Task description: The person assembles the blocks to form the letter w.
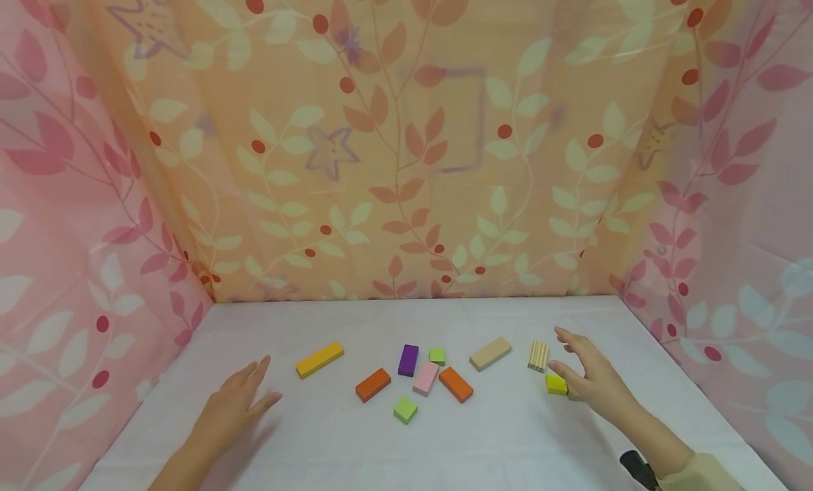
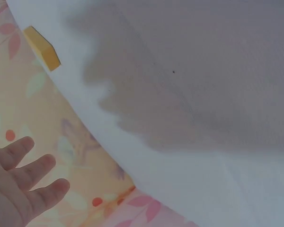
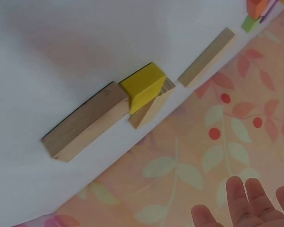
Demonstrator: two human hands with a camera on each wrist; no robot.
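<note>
My left hand (image 1: 229,410) hovers over the left of the table, fingers spread and relaxed, holding nothing. Nearest to it lies a long yellow-orange block (image 1: 320,360), also seen in the left wrist view (image 2: 42,48). On the right, my right hand (image 1: 597,382) has its fingers apart and nothing in its grasp. It overlaps a bright yellow block (image 1: 556,384) in the head view, close to a striped wooden block (image 1: 538,355). In the right wrist view, a brown wooden block (image 3: 85,123) lies end to end with the yellow one; my hand hides it from the head view.
Mid-table lie two orange blocks (image 1: 373,385), a purple block (image 1: 408,360), a pink block (image 1: 425,378), two green cubes (image 1: 405,410) and a beige wooden block (image 1: 490,353). Patterned cloth (image 1: 394,195) walls the white table (image 1: 483,449) at back and sides. A black object (image 1: 637,470) shows by the right sleeve.
</note>
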